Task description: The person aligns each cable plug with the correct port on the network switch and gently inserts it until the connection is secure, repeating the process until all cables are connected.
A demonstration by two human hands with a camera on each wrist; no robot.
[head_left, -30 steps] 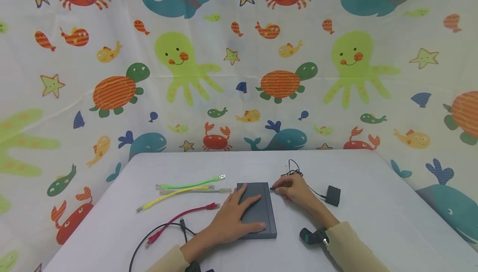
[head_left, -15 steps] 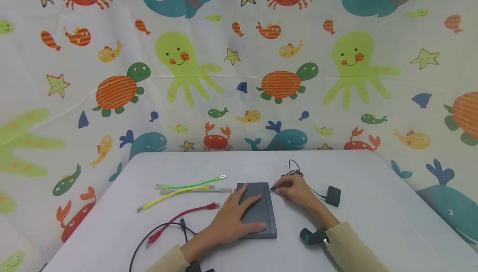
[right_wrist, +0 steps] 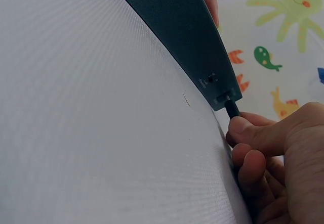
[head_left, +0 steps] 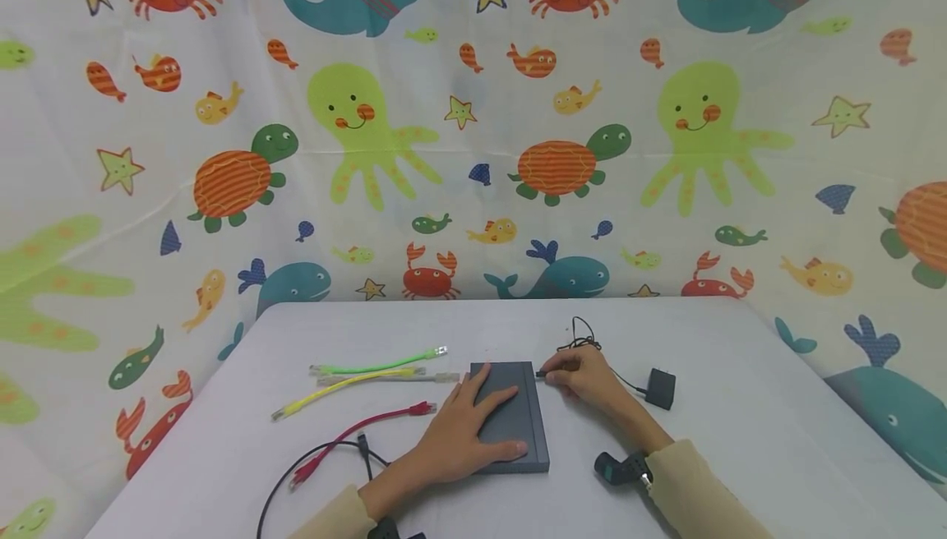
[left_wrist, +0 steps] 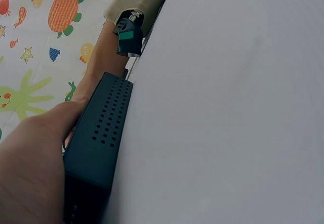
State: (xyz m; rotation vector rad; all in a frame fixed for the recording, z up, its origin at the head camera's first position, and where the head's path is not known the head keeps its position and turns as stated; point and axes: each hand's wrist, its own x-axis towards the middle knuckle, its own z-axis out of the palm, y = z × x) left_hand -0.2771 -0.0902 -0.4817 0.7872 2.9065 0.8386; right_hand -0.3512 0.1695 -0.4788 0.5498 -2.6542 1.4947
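A flat dark grey electronics box (head_left: 534, 420) lies on the white table. My left hand (head_left: 466, 432) rests on its top with the fingers spread. In the left wrist view, the thumb lies along the top edge, above a side with rows of vent holes (left_wrist: 109, 113). By the box's far right corner, my right hand (head_left: 580, 375) pinches a black power plug (right_wrist: 232, 108) between thumb and fingers. The plug's tip meets a socket near the corner in the right wrist view; how deep it sits I cannot tell. The hand covers part of its cord.
A black power adapter (head_left: 660, 389) lies right of my right hand, with coiled cord (head_left: 584, 333) behind. To the left are green (head_left: 385, 363), yellow (head_left: 340, 389), grey (head_left: 436, 377) and red (head_left: 362, 424) network cables, plus a black cable (head_left: 284, 473). A patterned curtain (head_left: 473, 218) hangs behind the table.
Both hands, the box and the plug stay in place across the frames. Only the head view shifts very slightly.
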